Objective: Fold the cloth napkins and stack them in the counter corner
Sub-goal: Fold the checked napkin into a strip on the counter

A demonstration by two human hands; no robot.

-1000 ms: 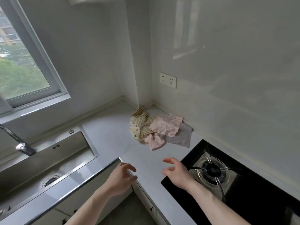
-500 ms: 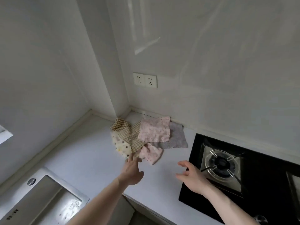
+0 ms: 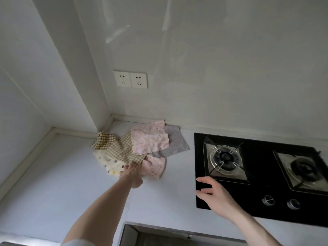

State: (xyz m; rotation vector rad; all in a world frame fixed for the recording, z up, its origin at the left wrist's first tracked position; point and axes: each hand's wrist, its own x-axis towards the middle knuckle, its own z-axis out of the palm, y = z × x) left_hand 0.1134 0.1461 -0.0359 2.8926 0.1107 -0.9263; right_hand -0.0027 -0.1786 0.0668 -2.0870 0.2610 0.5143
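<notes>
Since 0.5 s ago, left hand (image 3: 132, 172) has advanced onto the near edge of the napkin heap; view has shifted right, second burner now visible. Left fingers lie on the brown checked napkin (image 3: 122, 148), curled at its edge; whether they grip it, cannot tell. Napkins unfolded, overlapping in the tabletop (image 3: 53, 183) corner: cream dotted napkin (image 3: 108, 162), pink napkin (image 3: 149, 139), grey napkin (image 3: 175, 142). Right hand (image 3: 215, 196) hovers over the stove (image 3: 257, 206) corner, fingers loosely spread, holding nothing.
</notes>
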